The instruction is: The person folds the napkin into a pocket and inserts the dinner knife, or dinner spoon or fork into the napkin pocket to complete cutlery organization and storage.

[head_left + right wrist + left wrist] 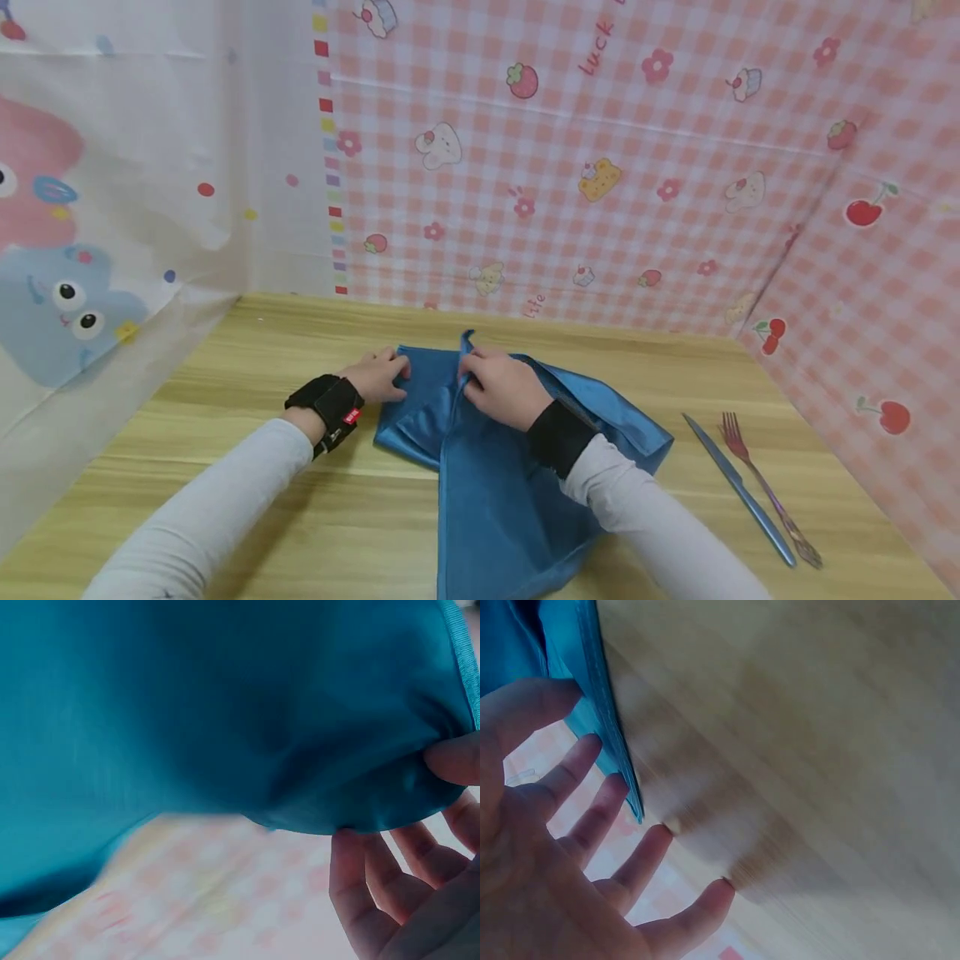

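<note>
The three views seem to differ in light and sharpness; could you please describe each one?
Head: bright and fairly sharp, with soft sheen on the blue cloth; left wrist: duller, with soft shadows from the left hand on the wooden table; right wrist: the cloth darkly shaded, the checked backdrop blurred behind it.

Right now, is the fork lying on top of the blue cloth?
No, the fork lies on the table beside the knife, apart from the blue cloth.

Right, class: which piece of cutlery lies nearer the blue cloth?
The knife, on the left of the pair: its blade tip lies near the right corner of the blue cloth. The pronged fork lies farther right.
</note>
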`<action>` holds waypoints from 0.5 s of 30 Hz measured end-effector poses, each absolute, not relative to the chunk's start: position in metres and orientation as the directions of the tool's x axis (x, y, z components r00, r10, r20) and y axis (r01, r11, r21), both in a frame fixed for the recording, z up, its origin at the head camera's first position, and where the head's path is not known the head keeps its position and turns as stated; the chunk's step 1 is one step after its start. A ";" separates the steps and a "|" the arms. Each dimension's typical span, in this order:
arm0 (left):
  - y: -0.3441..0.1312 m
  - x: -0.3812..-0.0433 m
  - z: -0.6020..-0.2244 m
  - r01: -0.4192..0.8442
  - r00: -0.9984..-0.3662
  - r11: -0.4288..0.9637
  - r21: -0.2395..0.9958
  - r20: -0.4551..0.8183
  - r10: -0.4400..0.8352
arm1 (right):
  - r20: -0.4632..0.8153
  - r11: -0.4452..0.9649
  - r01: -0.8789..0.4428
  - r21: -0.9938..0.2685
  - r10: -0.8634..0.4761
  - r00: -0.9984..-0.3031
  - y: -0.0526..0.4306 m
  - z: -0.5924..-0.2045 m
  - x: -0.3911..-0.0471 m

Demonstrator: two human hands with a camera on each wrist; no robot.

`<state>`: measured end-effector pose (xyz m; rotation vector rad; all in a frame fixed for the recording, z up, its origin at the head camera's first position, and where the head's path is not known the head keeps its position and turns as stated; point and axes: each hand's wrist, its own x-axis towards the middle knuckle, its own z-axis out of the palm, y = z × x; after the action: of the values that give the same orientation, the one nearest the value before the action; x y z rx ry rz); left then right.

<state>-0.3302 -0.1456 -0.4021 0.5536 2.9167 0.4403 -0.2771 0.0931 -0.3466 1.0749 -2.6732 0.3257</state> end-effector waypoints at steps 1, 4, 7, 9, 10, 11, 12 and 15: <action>-0.147 -0.332 -0.403 0.343 -0.921 0.889 0.303 -0.078 0.382 | 0.311 0.671 -0.731 -0.124 -0.674 -0.671 0.090 -0.341 -0.266; -0.149 -0.336 -0.405 0.372 -0.913 0.884 0.284 -0.063 0.404 | 0.296 0.554 -0.818 -0.156 -0.764 -0.574 0.080 -0.326 -0.229; -0.151 -0.337 -0.404 0.396 -0.902 0.873 0.286 -0.054 0.427 | 0.242 0.409 -0.901 -0.144 -0.868 -0.433 0.068 -0.320 -0.189; -0.150 -0.336 -0.401 0.404 -0.897 0.865 0.298 -0.056 0.438 | 0.160 0.307 -0.938 -0.160 -0.930 -0.332 0.058 -0.323 -0.165; -0.149 -0.334 -0.400 0.405 -0.896 0.861 0.307 -0.056 0.441 | 0.119 0.257 -0.953 -0.158 -0.954 -0.276 0.053 -0.328 -0.154; -0.148 -0.333 -0.399 0.402 -0.896 0.859 0.315 -0.058 0.441 | 0.079 0.214 -0.962 -0.172 -0.970 -0.230 0.047 -0.336 -0.145; -0.147 -0.332 -0.398 0.399 -0.897 0.859 0.322 -0.060 0.439 | 0.035 0.177 -0.961 -0.214 -0.982 -0.188 0.043 -0.349 -0.140; -0.146 -0.329 -0.398 0.388 -0.900 0.859 0.334 -0.065 0.432 | 0.136 -0.038 -0.732 -0.680 -0.988 -0.075 0.027 -0.437 -0.145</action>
<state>-0.3288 -0.1460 -0.3976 0.6420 2.8949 0.4773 -0.1447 0.0270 -0.4369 2.3540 -2.4057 1.1376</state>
